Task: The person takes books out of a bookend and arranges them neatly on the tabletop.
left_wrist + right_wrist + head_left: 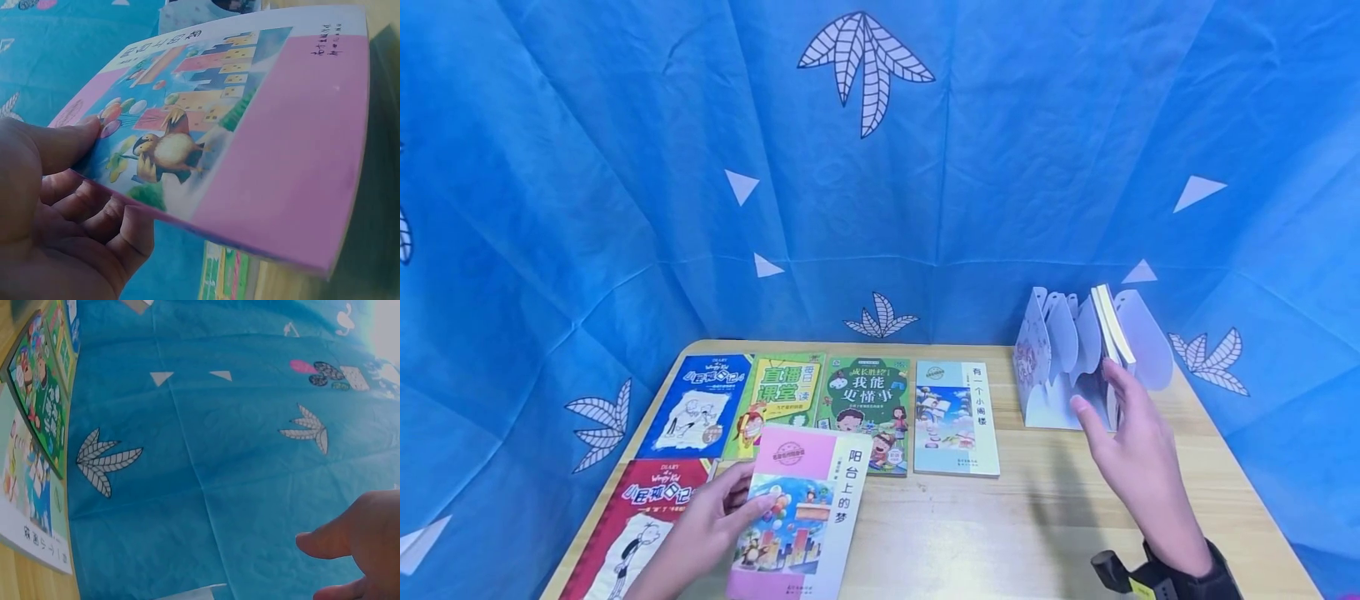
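Note:
My left hand [715,521] grips a pink and white book [797,508] by its left edge, thumb on the cover, fingers behind. In the left wrist view the same book [281,144] tilts away from the palm, its cover showing balloons and a small animal. My right hand [1138,458] is held up in front of a pale desk file rack [1037,408], thumb and fingers apart with nothing between them. Its fingertips overlap the lower part of some upright books [1108,321] in the rack's right part. The right wrist view shows only part of this right hand [369,544] against the blue cloth.
Along the back of the wooden table [940,542] lie a blue book [696,408], a yellow-green book [782,383], a green book [865,408] and a white-blue book [955,417]. A red book [632,525] lies front left. Blue cloth [1000,167] hangs behind.

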{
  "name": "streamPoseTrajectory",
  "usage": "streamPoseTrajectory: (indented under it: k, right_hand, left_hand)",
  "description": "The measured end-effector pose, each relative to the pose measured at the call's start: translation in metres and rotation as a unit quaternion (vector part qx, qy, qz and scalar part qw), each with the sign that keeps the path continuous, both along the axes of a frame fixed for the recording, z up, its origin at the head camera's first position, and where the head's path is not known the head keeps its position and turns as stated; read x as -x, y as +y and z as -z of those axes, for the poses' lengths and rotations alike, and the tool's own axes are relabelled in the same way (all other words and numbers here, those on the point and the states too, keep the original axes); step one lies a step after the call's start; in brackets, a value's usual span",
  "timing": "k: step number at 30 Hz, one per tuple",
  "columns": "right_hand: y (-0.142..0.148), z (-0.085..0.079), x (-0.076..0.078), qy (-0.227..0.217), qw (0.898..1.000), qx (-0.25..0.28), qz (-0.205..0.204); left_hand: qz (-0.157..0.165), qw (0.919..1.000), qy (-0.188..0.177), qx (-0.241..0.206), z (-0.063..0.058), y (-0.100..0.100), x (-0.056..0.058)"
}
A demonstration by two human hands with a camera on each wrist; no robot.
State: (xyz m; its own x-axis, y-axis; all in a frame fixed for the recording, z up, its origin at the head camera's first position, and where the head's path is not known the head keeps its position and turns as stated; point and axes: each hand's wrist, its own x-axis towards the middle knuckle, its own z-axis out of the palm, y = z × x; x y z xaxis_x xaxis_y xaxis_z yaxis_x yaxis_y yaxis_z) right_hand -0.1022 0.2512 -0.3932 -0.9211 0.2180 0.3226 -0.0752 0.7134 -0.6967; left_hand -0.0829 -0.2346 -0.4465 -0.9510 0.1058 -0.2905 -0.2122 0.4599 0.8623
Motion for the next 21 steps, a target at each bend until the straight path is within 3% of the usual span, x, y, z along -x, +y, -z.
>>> streamPoseTrajectory:
  k: [11, 21]
  right_hand:
    - [0.013, 0.005, 0.007, -0.057, 0.998, 0.008, 0.01]
    - [0.018, 0.009, 0.012, -0.081, 0.996, 0.016, 0.014]
  left_hand:
    - [-0.016, 0.997, -0.068, -0.034, 0.007, -0.024, -0.002]
    - [0.005, 0.9871, -0.128, -0.096, 0.019, -0.046, 0.001]
